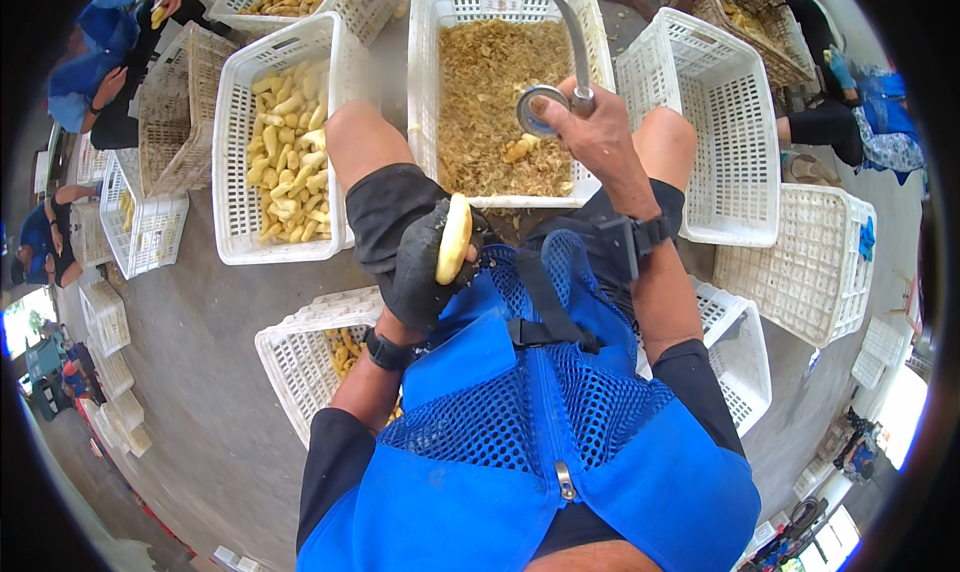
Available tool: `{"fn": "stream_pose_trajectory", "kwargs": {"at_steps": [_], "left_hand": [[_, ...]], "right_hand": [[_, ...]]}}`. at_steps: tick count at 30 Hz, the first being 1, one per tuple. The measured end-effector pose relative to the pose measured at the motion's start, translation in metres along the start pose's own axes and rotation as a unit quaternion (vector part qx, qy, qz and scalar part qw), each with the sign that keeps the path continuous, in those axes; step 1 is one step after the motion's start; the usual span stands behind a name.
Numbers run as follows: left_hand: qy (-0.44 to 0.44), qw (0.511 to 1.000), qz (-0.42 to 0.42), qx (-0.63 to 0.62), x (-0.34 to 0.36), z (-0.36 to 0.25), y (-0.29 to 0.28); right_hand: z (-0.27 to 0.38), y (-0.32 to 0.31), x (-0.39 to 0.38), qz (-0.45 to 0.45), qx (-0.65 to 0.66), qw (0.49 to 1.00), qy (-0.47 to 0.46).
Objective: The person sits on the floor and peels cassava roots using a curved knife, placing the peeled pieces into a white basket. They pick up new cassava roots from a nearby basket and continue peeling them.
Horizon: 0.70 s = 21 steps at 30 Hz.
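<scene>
My left hand [425,262], in a black glove, is over my left thigh, closed round a pale yellow, elongated vegetable [455,238] that looks peeled; I cannot make out its exact kind. My bare right hand [598,137] is raised above the near right part of a white crate [423,82] full of brown peelings [490,82]. It grips a curved knife [574,37], blade pointing up and away. Thumb and fingers also hold a round, ring-like dark and silver piece [537,110]. Another pale vegetable piece [520,149] lies on the peelings just below.
A white crate of pale yellow vegetables [290,162] stands left of my knee. To the right is another white crate [735,142]. Further crates stand beside my hips, one on the left [300,357] with vegetables. Other people [95,57] sit at crates on both sides.
</scene>
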State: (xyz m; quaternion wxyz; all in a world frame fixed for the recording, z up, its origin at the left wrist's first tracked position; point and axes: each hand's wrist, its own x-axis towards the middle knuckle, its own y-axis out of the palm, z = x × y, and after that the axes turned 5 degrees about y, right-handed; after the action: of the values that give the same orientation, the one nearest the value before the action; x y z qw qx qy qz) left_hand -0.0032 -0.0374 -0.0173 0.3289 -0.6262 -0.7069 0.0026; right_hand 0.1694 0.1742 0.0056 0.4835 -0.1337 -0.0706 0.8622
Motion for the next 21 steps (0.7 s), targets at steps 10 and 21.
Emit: {"fn": "stream_pose_trajectory", "kwargs": {"at_steps": [10, 21], "left_hand": [[-0.147, 0.989, -0.002, -0.026, -0.019, 0.013, 0.007], [-0.069, 0.997, -0.025, -0.001, 0.012, -0.011, 0.003]], "right_hand": [[0.018, 0.063, -0.069, 0.26, -0.044, 0.957, -0.119], [0.0, 0.014, -0.013, 0.013, -0.004, 0.999, -0.051]]}}
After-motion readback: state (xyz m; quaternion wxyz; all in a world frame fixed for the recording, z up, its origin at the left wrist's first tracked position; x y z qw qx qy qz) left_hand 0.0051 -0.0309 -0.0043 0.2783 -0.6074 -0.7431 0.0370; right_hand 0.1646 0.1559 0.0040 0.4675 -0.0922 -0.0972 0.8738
